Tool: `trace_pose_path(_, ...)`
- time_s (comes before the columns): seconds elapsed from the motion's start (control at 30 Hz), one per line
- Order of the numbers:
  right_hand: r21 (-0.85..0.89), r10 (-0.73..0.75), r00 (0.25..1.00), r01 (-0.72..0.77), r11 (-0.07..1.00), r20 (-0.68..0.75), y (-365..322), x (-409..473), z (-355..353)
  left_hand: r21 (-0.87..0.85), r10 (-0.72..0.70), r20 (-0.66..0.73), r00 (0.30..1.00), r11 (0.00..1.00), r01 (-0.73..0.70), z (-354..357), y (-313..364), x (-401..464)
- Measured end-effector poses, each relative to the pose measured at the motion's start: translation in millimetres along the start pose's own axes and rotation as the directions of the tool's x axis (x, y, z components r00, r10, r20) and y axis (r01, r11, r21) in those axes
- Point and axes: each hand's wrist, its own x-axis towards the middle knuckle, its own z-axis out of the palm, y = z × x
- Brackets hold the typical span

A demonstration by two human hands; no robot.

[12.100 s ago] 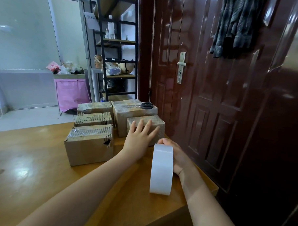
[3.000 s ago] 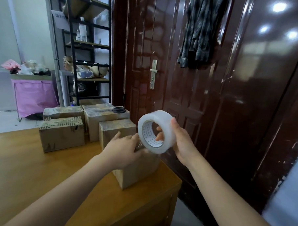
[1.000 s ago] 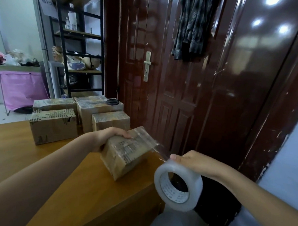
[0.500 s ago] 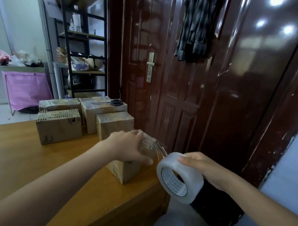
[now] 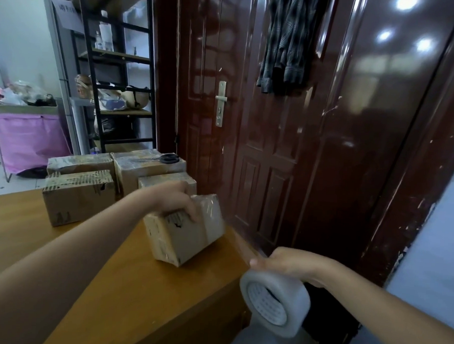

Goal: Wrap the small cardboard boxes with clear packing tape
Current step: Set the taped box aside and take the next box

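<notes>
A small cardboard box (image 5: 185, 237) sits tilted near the right end of the wooden table (image 5: 90, 290). My left hand (image 5: 176, 199) grips its top edge from above. Clear tape covers the box's right end, and a strip stretches from there down to the roll of clear packing tape (image 5: 273, 302). My right hand (image 5: 289, 264) holds that roll off the table's right edge, low and in front of the dark door. The image is blurred by motion.
Several other cardboard boxes (image 5: 78, 196) stand in a group at the back of the table. Black scissors (image 5: 166, 158) lie on the tallest box. A dark red door (image 5: 274, 137) is close on the right. A black shelf rack (image 5: 116, 70) and a pink bin (image 5: 27, 142) stand behind.
My left hand has turned the box so a side face shows and shifted to its top edge. My right hand has pulled the roll further down and right, lengthening the tape strip.
</notes>
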Motion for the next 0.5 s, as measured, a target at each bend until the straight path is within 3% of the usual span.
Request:
trace_pose_path(0.2,0.166,-0.128,0.989,0.14,0.976,-0.078,-21,-9,0,-0.343,-0.106,0.187,0.977,0.924,0.166,-8,-35,5)
trace_pose_path(0.3,0.247,-0.177,0.982,0.188,0.951,-0.068,-23,-12,-2,-0.378,-0.042,0.19,0.981,0.919,0.112,3,-51,5)
trace_pose_path(0.37,0.308,-0.191,0.98,0.2,0.93,-0.057,-21,-13,-1,-0.36,0.057,0.14,0.989,0.933,-0.003,6,-53,4)
trace_pose_path(0.43,0.346,-0.209,0.977,0.211,0.914,-0.043,-17,-16,1,-0.238,0.231,0.043,0.972,0.947,-0.214,9,-45,-2)
trace_pose_path(0.5,0.395,-0.234,0.972,0.228,0.89,-0.033,-11,-19,2,0.156,0.34,-0.031,0.94,0.93,-0.331,16,-30,-8)
